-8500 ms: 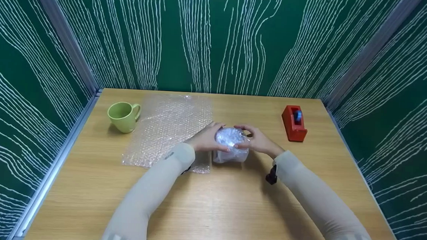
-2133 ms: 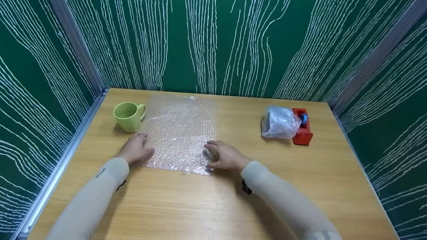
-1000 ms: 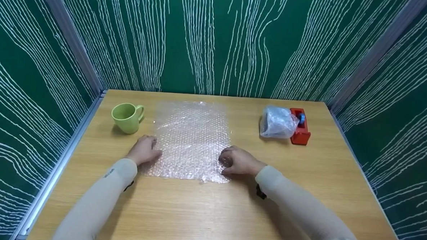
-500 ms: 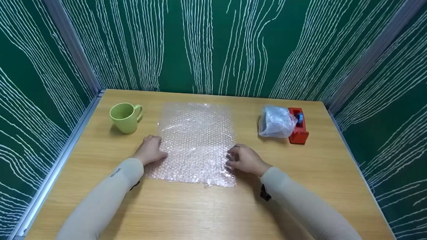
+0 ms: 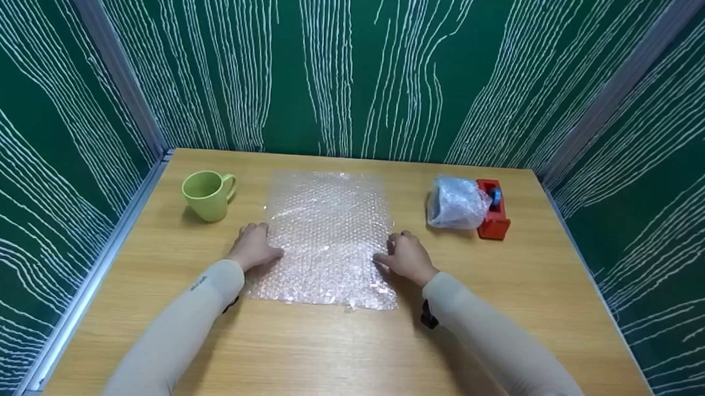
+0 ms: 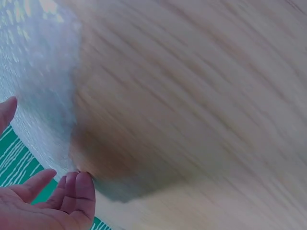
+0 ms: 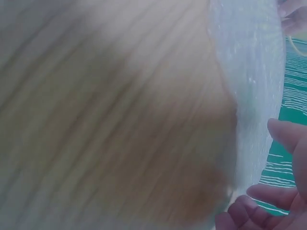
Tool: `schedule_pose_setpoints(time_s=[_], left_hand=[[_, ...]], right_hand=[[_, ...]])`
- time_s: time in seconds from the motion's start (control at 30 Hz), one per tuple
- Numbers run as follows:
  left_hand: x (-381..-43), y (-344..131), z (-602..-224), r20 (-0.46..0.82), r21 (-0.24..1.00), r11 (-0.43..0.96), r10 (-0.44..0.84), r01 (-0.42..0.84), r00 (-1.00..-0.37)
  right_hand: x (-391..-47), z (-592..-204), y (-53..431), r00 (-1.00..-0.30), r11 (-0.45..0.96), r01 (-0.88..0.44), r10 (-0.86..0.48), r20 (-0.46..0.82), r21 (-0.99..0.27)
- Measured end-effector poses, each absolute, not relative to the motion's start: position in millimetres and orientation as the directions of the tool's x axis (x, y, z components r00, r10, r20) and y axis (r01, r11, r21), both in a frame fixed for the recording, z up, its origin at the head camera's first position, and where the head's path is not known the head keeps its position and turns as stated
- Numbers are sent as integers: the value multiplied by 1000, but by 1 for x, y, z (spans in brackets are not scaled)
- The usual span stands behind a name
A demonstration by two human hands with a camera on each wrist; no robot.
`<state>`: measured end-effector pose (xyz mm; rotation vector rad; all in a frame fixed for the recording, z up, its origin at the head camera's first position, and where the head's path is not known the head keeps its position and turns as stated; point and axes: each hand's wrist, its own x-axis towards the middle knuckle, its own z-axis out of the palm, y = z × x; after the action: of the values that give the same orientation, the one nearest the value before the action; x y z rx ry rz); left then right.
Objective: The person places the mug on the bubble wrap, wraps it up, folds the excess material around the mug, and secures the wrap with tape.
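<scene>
Beside bubble wrap sheet (image 5: 326, 238) edges, loose-fingered left hand (image 5: 254, 247) and right hand (image 5: 406, 258); green mug (image 5: 205, 194), wrapped bundle (image 5: 456, 202), red tape dispenser (image 5: 493, 211) behind.

Both wrist views are smeared with motion blur, the table (image 6: 201, 96) grain just streaks. The left hand (image 6: 43, 203) is cut off at the frame's corner, the right hand (image 7: 273, 201) likewise. Whatever sits inside the wrapped bundle (image 5: 456, 202) can't be made out, and it hides part of the red tape dispenser (image 5: 494, 219)
</scene>
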<state>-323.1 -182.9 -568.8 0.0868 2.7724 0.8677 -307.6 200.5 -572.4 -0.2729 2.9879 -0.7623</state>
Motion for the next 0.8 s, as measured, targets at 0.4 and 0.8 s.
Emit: schedule_pose_setpoints(time_s=[0.4,0.8], left_hand=[[-322,-171,-572,-212,601,799,137,-18,-968],[-307,-158,-573,-165,588,807,197,64,-966]], right_hand=[[-303,-574,214,-965,891,-242,-262,0,-384],[-296,-569,242,-938,867,-299,-343,-43,-398]])
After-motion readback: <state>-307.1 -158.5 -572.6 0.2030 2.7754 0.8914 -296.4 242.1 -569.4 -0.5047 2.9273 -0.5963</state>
